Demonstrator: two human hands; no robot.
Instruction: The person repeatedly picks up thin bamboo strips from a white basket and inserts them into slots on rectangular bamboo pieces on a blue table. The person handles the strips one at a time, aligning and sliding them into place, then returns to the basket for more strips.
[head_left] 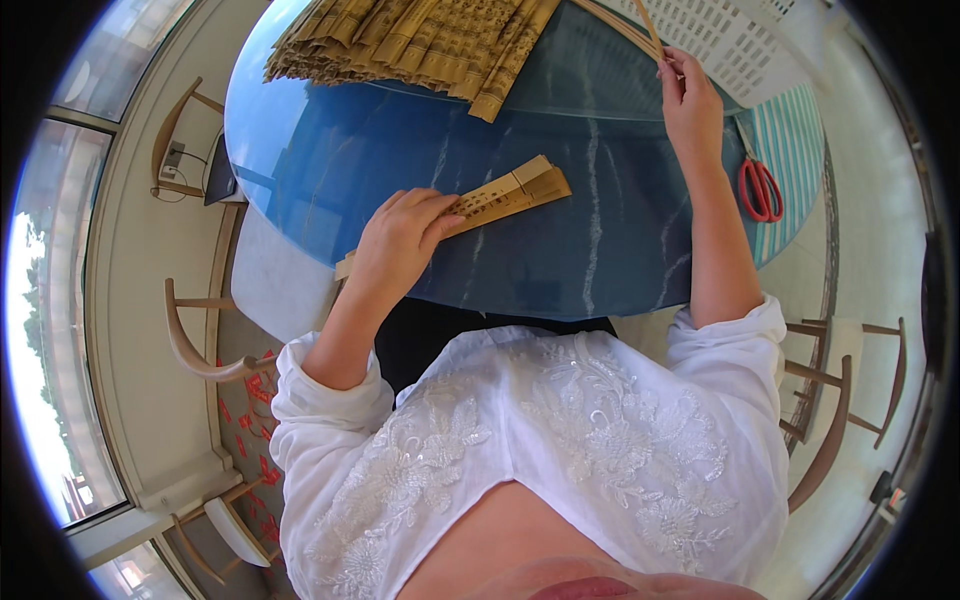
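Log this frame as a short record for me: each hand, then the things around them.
Left hand: on the folded tan strip, fingers across its printed face
Right hand: pinching a thin wooden stick near its lower end
Surface: blue, white-veined table
Far side: pile of tan pleated pieces
Right side: red-handled scissors, by a striped cloth

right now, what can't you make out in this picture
Head view:
Middle of the tan slat bundle: hidden by the left hand.
Far end of the thin stick in the right hand: cut off by the top edge.
Far side of the gold pile: cut off by the same edge.
Bundle markings: too small to read.
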